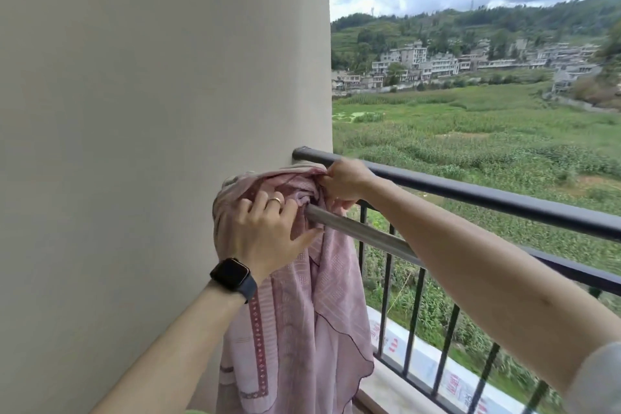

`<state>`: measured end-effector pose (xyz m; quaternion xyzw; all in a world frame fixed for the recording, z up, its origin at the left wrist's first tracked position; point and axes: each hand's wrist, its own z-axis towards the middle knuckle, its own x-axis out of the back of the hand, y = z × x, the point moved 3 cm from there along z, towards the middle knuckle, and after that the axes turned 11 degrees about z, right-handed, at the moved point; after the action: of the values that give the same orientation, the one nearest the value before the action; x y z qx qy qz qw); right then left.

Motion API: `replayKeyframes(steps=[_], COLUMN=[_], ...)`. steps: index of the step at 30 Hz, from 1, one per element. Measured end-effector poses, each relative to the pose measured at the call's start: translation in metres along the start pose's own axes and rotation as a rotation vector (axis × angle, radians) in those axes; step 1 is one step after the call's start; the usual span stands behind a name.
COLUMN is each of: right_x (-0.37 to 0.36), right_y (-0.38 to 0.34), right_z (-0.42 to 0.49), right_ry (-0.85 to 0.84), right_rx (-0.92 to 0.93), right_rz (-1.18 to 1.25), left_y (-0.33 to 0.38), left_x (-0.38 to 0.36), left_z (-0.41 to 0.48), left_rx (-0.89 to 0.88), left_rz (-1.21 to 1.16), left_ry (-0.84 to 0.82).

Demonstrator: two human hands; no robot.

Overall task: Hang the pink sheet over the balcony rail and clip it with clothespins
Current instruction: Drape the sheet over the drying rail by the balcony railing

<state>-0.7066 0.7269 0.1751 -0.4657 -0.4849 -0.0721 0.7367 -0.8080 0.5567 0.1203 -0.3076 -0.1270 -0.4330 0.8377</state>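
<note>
Sheet, pink, bunched over silver bar btwn both hands: L hand curled into cloth, gripping; R hand pinching top fold, beside dark rail.

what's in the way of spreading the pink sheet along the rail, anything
Nothing visible does. The left hand and right hand grip the pink sheet, bunched over the silver bar at its wall end. That bar and the dark rail behind it are bare to the right; only the wall closes off the left.
</note>
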Motion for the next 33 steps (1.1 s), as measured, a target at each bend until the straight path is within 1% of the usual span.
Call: replayKeyframes(steps=[2, 3, 4, 6, 7, 8, 9, 10, 11, 13, 14, 16, 18, 21, 23, 25, 26, 28, 30, 32, 33], right_x=[-0.013, -0.018, -0.022, -0.028, -0.031, -0.033, -0.036, -0.037, -0.035, -0.023, -0.013, 0.012, 0.036, 0.058, 0.061, 0.061, 0.06, 0.061, 0.064, 0.069, 0.071], right_y=[0.0, 0.001, 0.006, 0.011, 0.012, 0.01, 0.005, -0.002, -0.008, -0.014, -0.013, -0.007, -0.007, -0.016, -0.025, -0.035, -0.039, -0.045, -0.048, -0.042, -0.036], right_z=[-0.001, -0.004, -0.004, -0.003, -0.003, 0.0, 0.002, 0.003, 0.002, -0.001, -0.002, -0.004, -0.008, -0.013, -0.017, -0.02, -0.024, -0.029, -0.035, -0.045, -0.049], right_ry=[-0.264, -0.379, -0.455, -0.491, -0.461, -0.39, -0.293, -0.183, -0.107, -0.031, -0.009, 0.041, 0.132, 0.284, 0.339, 0.345, 0.333, 0.282, 0.166, 0.05, 0.018], right_rx=[-0.06, -0.065, -0.067, -0.055, -0.031, 0.035, 0.105, 0.181, 0.218, 0.254, 0.251, 0.227, 0.249, 0.296, 0.325, 0.363, 0.374, 0.378, 0.364, 0.33, 0.301], right_rz=[0.251, 0.287, 0.302, 0.224, 0.119, -0.037, -0.19, -0.285, -0.328, -0.384, -0.387, -0.288, -0.169, 0.014, 0.066, 0.104, 0.122, 0.149, 0.156, 0.116, 0.102], left_y=[0.003, 0.001, 0.0, -0.006, -0.011, -0.018, -0.026, -0.035, -0.044, -0.063, -0.071, -0.086, -0.099, -0.109, -0.102, -0.078, -0.06, -0.025, -0.012, -0.018, -0.021], left_x=[-0.008, -0.01, -0.011, -0.013, -0.013, -0.013, -0.013, -0.012, -0.01, -0.007, -0.005, -0.003, -0.002, 0.008, 0.023, 0.037, 0.041, 0.039, 0.028, 0.022, 0.021], left_z=[-0.004, -0.003, 0.0, 0.003, 0.004, 0.006, 0.007, 0.008, 0.01, 0.013, 0.013, 0.016, 0.021, 0.034, 0.041, 0.043, 0.042, 0.04, 0.039, 0.042, 0.044], left_rx=[0.064, 0.099, 0.098, 0.045, 0.038, 0.051, 0.082, 0.118, 0.152, 0.217, 0.248, 0.316, 0.379, 0.347, 0.307, 0.264, 0.234, 0.181, 0.239, 0.268, 0.236], left_rz=[0.063, 0.06, 0.048, -0.015, -0.072, -0.146, -0.224, -0.292, -0.356, -0.501, -0.574, -0.695, -0.721, -0.577, -0.467, -0.419, -0.398, -0.266, -0.118, -0.09, -0.096], left_ry=[-0.156, -0.189, -0.202, -0.2, -0.221, -0.251, -0.279, -0.303, -0.328, -0.383, -0.418, -0.498, -0.527, -0.446, -0.328, -0.21, -0.191, -0.247, -0.356, -0.384, -0.36])
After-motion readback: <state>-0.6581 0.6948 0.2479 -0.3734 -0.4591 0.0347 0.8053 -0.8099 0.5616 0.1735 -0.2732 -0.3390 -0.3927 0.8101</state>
